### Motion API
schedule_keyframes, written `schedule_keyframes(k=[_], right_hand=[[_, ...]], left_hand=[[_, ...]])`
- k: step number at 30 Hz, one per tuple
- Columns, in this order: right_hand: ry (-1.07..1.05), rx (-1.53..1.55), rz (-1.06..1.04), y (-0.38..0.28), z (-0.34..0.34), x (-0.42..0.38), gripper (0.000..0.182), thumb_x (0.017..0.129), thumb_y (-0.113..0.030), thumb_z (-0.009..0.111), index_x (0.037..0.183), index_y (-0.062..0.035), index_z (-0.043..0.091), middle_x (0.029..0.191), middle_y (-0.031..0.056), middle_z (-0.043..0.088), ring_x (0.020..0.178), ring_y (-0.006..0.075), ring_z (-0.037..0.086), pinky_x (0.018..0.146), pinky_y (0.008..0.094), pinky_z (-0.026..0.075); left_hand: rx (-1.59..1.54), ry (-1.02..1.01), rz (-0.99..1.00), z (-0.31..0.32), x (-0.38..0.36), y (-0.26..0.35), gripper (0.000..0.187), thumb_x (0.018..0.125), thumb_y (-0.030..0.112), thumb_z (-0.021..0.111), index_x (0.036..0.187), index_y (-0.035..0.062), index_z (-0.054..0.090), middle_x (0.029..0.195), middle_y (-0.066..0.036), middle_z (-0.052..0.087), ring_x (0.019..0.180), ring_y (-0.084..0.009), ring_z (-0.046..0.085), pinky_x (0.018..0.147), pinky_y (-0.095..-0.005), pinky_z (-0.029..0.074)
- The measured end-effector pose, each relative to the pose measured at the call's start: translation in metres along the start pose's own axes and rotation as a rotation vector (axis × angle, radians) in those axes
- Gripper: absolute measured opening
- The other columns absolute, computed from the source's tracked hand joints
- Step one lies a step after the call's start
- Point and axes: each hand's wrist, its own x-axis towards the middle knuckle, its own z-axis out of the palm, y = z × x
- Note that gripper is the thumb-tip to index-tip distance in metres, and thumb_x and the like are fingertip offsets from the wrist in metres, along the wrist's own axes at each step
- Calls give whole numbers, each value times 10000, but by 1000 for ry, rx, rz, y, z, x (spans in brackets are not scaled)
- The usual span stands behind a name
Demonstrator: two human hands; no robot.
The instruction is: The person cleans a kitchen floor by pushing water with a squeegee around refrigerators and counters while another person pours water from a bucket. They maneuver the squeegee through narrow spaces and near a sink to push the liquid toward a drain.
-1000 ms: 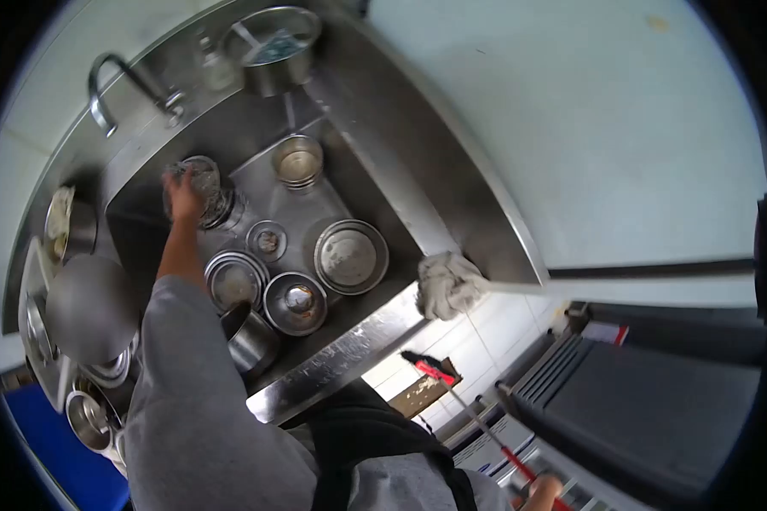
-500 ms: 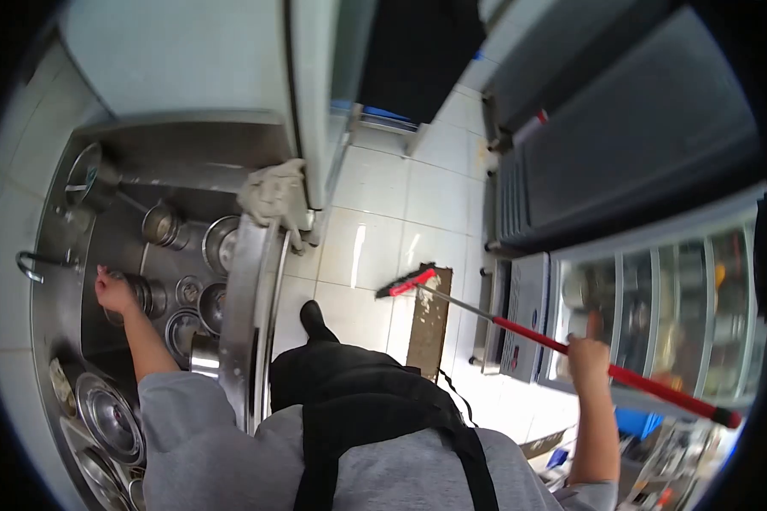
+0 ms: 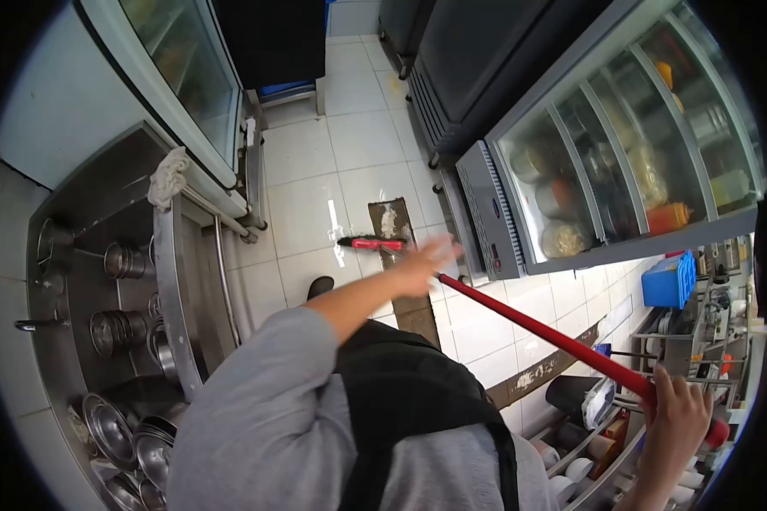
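A broom with a red handle slants across the view, its red-and-black head down on the tiled floor. My right hand is wrapped round the handle near its top end. Stretched across my body, my left hand overlaps the lower part of the handle, slightly blurred, with its fingers extended and apart. Beside the broom head runs a brown floor strip with pale debris on it.
At left, a steel sink holds metal pots, with a cloth hung on its corner. A glass-fronted fridge stands at right. A blue crate and a black bin are farther right. My shoe is on the tiles.
My left hand has left the sink and swung over to the broom handle. My right hand now sits nearer the handle's end. The view has turned right, and the broom head appears lower left.
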Motion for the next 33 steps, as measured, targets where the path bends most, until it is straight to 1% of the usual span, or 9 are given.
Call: schedule_keyframes(k=[3, 5, 10, 13, 15, 19, 20, 28, 33], right_hand=[[-2, -22, 41, 27, 0, -28, 224, 666, -116, 739, 748, -56, 539, 760, 73, 546, 782, 240, 518, 755, 382, 397], [-55, -56, -52, 50, -27, -33, 117, 789, -199, 666, 818, -99, 612, 726, 50, 585, 682, 210, 538, 629, 352, 406], [-331, 395, -45, 99, -13, -70, 204, 831, -201, 689, 978, -59, 695, 869, 97, 693, 708, 207, 633, 535, 332, 487], [24, 820, 149, 118, 33, -124, 192, 773, -64, 713, 940, 26, 678, 925, 146, 675, 729, 233, 629, 557, 319, 514], [829, 914, 680, 95, 80, -146, 174, 796, -118, 667, 838, 50, 647, 856, 160, 639, 706, 234, 618, 542, 312, 512], [1077, 1879, 524, -27, 114, -25, 257, 823, -252, 530, 641, -72, 538, 692, 61, 521, 605, 165, 578, 501, 303, 478], [722, 2445, 466, -43, 130, -17, 193, 693, -119, 655, 667, -71, 469, 727, 64, 481, 814, 216, 464, 785, 360, 382], [-15, 2292, -470, -263, 141, 232, 92, 749, -40, 639, 718, -13, 558, 740, 115, 597, 840, 341, 621, 895, 484, 465], [99, 2219, -122, -172, 102, 263, 227, 730, -164, 626, 538, -71, 549, 538, 45, 552, 603, 257, 618, 706, 453, 523]], left_hand=[[-189, 132, 480, 61, 56, 67, 629, 737, 221, 741, 1309, 203, 480, 1297, -117, 519, 1288, -327, 417, 1000, -521, 378], [-329, -301, 151, 74, 75, 102, 185, 781, 253, 687, 934, 162, 638, 875, -72, 662, 920, -298, 629, 766, -431, 481], [-332, -209, 313, 85, 69, 116, 243, 843, 298, 609, 690, 121, 545, 642, -108, 600, 657, -329, 611, 607, -440, 466], [-308, -44, 332, 78, 62, 107, 311, 857, 363, 615, 677, 121, 539, 596, -99, 581, 607, -338, 596, 567, -444, 457], [-315, 44, 361, 64, 58, 85, 365, 867, 410, 608, 652, 124, 536, 567, -94, 566, 579, -340, 588, 538, -446, 448], [-140, 201, 281, 24, 65, -12, 413, 848, 435, 630, 600, 124, 519, 555, -89, 551, 568, -328, 584, 535, -439, 446], [-156, 239, 288, 9, 71, -51, 386, 816, 381, 689, 593, 123, 508, 545, -88, 540, 564, -322, 578, 522, -432, 443], [196, 159, -301, -103, 59, -335, 373, 803, 411, 692, 723, 60, 593, 816, -160, 608, 808, -355, 585, 722, -441, 469], [-115, -159, -172, -125, 107, -289, 367, 813, 436, 681, 782, 72, 645, 790, -157, 647, 795, -340, 627, 687, -421, 482]])
